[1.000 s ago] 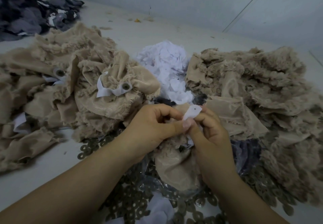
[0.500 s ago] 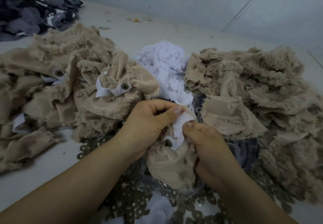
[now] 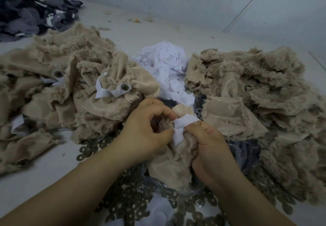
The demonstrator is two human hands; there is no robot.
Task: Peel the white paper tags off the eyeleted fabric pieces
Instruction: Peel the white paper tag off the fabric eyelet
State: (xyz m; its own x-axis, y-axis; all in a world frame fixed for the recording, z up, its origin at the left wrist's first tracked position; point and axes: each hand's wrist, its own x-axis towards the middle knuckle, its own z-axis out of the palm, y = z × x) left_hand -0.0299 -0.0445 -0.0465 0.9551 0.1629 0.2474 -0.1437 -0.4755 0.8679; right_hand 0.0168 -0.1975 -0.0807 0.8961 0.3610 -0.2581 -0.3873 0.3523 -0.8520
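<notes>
A beige furry fabric piece is bunched between my two hands at the centre. My left hand grips its upper part with curled fingers. My right hand pinches the white paper tag that runs across the fabric between the hands. The eyelet of this piece is hidden. On the left lies a pile of beige pieces with tags attached; one white tag sits beside a metal eyelet.
A heap of peeled white paper tags lies behind my hands. A second beige pile fills the right. Several metal washers cover the table near me. Dark fabric sits far left. A grey wall stands behind.
The white tag was first held up at my right fingertips, then came down onto the fabric. Both hands have dropped lower and the tag now stretches between them.
</notes>
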